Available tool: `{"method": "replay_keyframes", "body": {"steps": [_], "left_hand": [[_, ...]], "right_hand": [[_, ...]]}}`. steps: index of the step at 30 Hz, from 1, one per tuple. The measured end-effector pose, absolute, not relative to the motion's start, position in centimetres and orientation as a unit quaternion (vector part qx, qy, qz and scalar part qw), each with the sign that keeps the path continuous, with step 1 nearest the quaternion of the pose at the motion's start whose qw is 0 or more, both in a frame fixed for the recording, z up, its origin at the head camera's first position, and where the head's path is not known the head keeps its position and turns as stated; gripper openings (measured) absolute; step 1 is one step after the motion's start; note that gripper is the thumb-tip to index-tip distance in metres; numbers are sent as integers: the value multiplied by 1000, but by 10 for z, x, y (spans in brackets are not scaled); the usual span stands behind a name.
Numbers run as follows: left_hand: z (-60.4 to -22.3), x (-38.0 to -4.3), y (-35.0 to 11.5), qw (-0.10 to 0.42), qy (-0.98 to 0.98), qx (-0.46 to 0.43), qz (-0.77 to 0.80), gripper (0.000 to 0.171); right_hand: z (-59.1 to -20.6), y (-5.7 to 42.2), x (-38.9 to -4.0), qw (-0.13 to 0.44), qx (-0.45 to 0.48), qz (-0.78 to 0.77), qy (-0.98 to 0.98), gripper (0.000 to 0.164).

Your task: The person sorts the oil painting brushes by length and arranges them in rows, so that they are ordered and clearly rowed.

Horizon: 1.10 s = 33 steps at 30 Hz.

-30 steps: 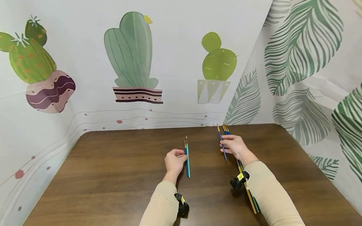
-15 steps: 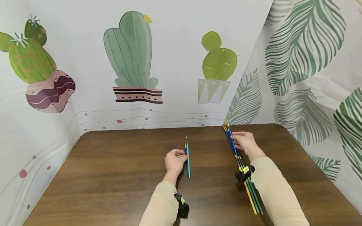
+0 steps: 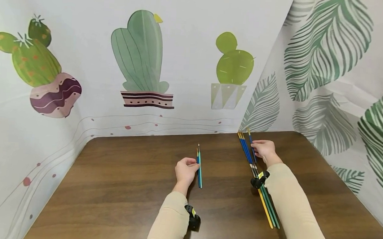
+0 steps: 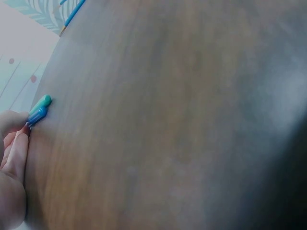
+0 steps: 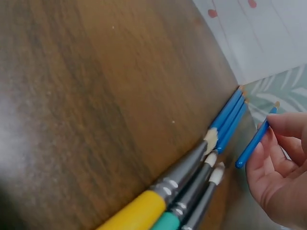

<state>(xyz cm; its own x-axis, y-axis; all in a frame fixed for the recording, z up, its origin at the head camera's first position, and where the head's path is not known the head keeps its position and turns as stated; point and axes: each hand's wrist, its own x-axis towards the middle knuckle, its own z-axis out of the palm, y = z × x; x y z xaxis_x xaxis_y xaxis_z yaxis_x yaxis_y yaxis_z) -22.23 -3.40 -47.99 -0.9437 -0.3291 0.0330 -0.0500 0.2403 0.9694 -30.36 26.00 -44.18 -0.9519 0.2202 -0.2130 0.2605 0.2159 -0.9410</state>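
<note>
My left hand point(image 3: 185, 172) pinches two slim paintbrushes side by side near the middle of the table, a turquoise paintbrush point(image 3: 200, 174) and a blue one point(image 4: 38, 115). Over at the far right, the thumb and fingers of my right hand point(image 3: 265, 150) pinch another blue paintbrush point(image 5: 253, 147), bristles pointing toward the wall. That brush is just right of a row of several blue paintbrushes point(image 3: 245, 148) lying together. Closer to me, a yellow-handled paintbrush point(image 3: 265, 209) and green-handled paintbrushes point(image 3: 271, 207) lie in line with the row, partly behind the right wrist camera.
The brown wooden table point(image 3: 116, 187) meets a white cloth backdrop point(image 3: 188, 61) printed with cacti at its far edge. A leaf-printed cloth point(image 3: 330, 83) hangs along the right side. Black wrist cameras sit on both sleeves.
My right hand has carried its blue paintbrush rightward, from the left of the blue row across to its right side. The left hand and its two paintbrushes have stayed in place.
</note>
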Motion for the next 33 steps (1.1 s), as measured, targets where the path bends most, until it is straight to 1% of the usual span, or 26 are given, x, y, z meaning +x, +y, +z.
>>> {"method": "replay_keyframes", "body": {"steps": [9,17,23,28,33], "left_hand": [[-481,-224,-33,110,-773,117,-614,15],[-481,-224,-35,113,-775,118,-610,15],[-480,-223,-36,110,-775,118,-612,15],[-481,-223,-36,114,-776,118,-609,15],[-481,-223,-36,118,-778,116,-606,15]], "right_hand": [[-451,259,-311,7,171,-596,784,39],[-456,255,-314,-2,162,-573,803,38],[-458,251,-312,-18,169,-515,840,34],[-458,249,-310,-30,167,-462,870,33],[-457,247,-308,-29,169,-478,861,33]]}}
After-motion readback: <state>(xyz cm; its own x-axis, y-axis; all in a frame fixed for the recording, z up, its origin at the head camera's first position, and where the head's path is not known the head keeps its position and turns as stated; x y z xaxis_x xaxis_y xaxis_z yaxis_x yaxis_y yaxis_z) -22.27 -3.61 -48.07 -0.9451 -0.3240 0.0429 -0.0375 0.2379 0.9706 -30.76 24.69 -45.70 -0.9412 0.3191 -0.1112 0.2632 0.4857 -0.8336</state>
